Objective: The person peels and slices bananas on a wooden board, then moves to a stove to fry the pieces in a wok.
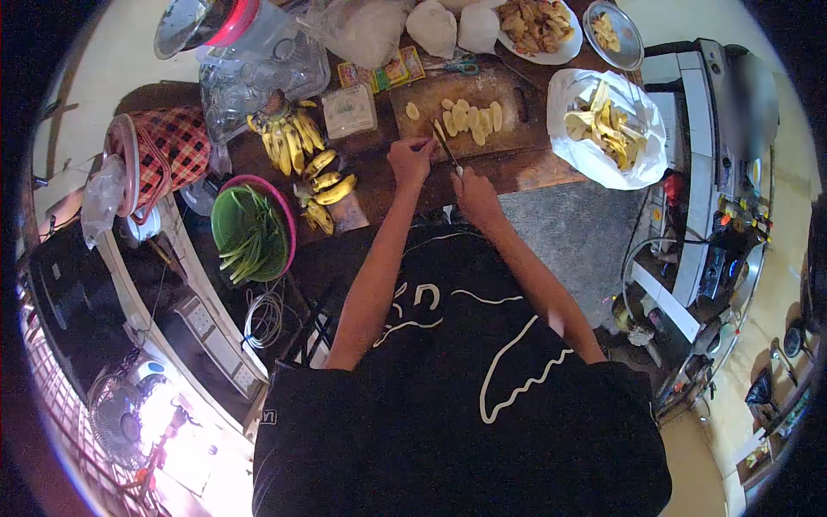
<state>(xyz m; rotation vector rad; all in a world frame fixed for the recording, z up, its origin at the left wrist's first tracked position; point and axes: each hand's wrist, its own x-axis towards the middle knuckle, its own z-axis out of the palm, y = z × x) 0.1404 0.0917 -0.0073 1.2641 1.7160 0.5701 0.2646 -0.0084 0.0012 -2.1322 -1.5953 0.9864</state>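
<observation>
Several banana slices (478, 119) lie on the board (426, 93) at upper centre, where the knife (445, 145), grasped in the right hand (479, 198), could slip into the close-set left hand (411, 161), whose grip is unclear.

The left arm (376, 271) and right arm (543, 276) reach forward and slant inward, the hands near each other but apart. The left hand (411, 158) sits slightly farther out, fingers (429, 146) pointing rightward — their exact pinch too small to tell. The right hand (475, 194) is curled — a firm grip.
</observation>
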